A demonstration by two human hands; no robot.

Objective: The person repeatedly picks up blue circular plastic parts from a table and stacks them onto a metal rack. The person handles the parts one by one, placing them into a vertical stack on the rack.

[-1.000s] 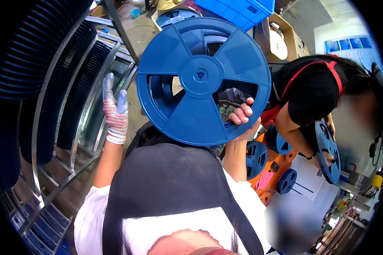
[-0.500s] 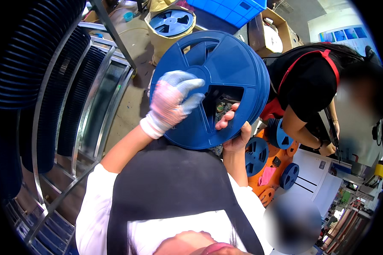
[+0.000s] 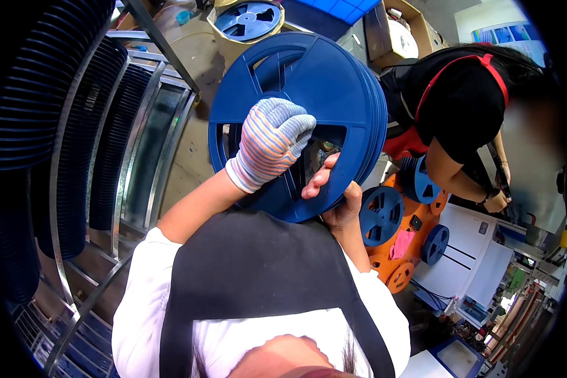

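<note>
While you hold the big blue reel (image 3: pixel 309 94) up in front of your chest, both of your hands are on it: your left hand (image 3: pixel 272 142), in a striped knit glove, is curled over the spokes near the hub with its fingers hooked into a cut-out, and your bare right hand (image 3: pixel 337 195) is cupped under the lower rim, fingertips wrapped up onto the near face. So both are clenched on the reel, neither one released. The reel stands nearly on edge, its flat face turned toward you and a little to your left, so its axle line points roughly from your chest outward; the thick stacked rim shows on its right side (it may be more than one flange, I cannot tell). The left hand sits nearer the centre, the right carries the weight from beneath. It lies directly ahead of and above your black apron (image 3: pixel 258 271), touching the apron's upper edge or just clear of it. To your left run dark ribbed hoses (image 3: pixel 75 126) along a metal rack (image 3: pixel 126 189). To your right another person in a black top (image 3: pixel 466 107) bends over an orange machine (image 3: pixel 403 239) fitted with small blue reels (image 3: pixel 381 214). Another blue reel in a box (image 3: pixel 249 19) lies farther off, on the floor.
</note>
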